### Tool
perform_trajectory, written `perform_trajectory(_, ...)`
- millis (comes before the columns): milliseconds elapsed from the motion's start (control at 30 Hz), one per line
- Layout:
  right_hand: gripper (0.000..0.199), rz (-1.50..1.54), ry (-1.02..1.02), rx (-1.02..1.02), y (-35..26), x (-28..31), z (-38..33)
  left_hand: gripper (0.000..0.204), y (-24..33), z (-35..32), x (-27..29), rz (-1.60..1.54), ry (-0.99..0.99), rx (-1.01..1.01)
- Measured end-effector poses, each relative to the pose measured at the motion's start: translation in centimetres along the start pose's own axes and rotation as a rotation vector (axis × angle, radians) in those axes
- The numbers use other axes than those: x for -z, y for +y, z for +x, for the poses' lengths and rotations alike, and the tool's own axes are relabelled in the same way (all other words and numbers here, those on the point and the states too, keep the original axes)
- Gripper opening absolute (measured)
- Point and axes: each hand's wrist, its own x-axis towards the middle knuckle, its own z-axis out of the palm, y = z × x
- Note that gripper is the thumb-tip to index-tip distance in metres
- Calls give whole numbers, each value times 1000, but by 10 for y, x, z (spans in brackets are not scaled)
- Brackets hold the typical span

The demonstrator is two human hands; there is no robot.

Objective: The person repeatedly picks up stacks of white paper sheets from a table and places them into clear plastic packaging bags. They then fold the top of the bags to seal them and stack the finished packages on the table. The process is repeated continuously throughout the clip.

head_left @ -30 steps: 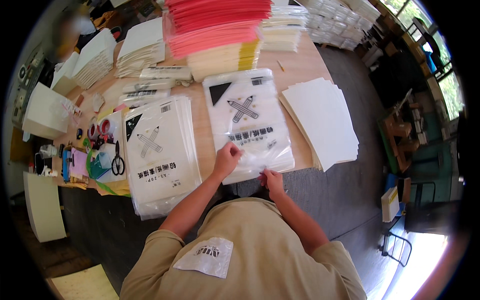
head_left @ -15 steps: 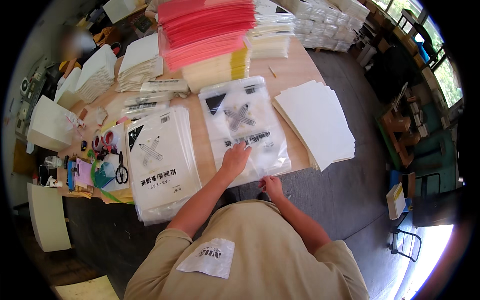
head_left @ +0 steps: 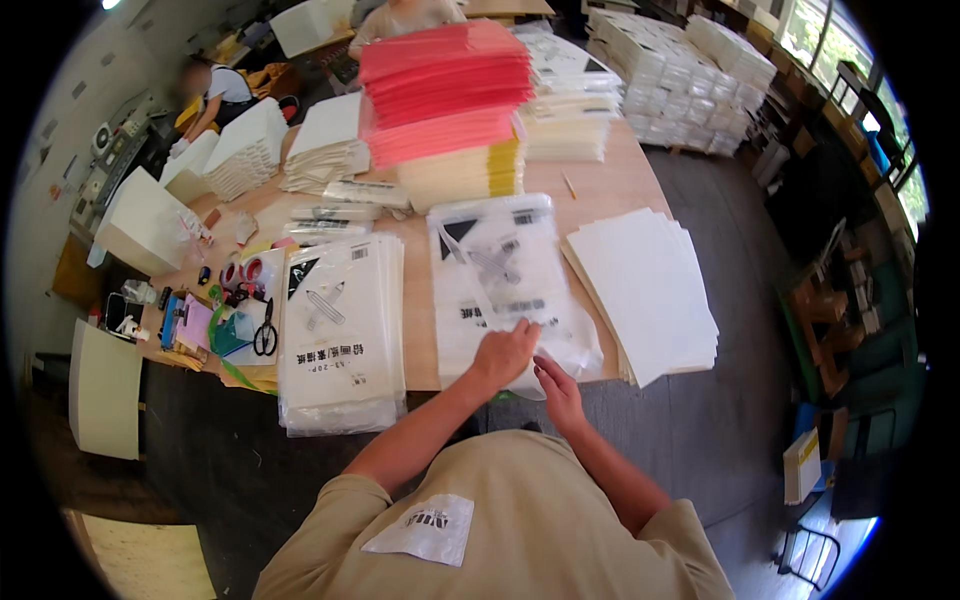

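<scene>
A clear plastic bag [head_left: 455,345] printed with crossed pencils and a dark corner triangle lies on top of a pile of similar bags at the table's front edge. My left hand [head_left: 507,352] rests over its near part, fingers closed on the film, which is lifted and creased there. Close beside it, my right hand [head_left: 563,396] is at the bag's near edge, fingers stretched toward the left hand and touching the loose film. To the left lies a stack of filled printed bags [head_left: 335,345]. White paper sheets [head_left: 645,290] lie fanned out on the right.
Tall pink and red packs [head_left: 445,95] stand at the back, beside white stacks [head_left: 245,150]. Scissors [head_left: 265,332] and tape rolls [head_left: 232,272] lie at the left. A pencil [head_left: 569,185] lies behind the sheets. A co-worker [head_left: 225,90] is at the far left, another person beyond the packs.
The view has tilted up, showing more of the room. Both hands have come closer together, the bag's film has lifted and wrinkled between them, and my right fingers have straightened.
</scene>
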Motion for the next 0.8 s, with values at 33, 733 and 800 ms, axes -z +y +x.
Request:
perform_trajectory(33,29,29,-19,-71,-10,0,6,13,8,-3,3,-16,12,-6)
perform_trajectory(733,52,-1241,-307,121,-18,42,111,22,80,-23,34,31,163,-90)
perform_trajectory(800,48,-1317,-159,116,24,59,133,23,92,-14,38,-37,208,-136)
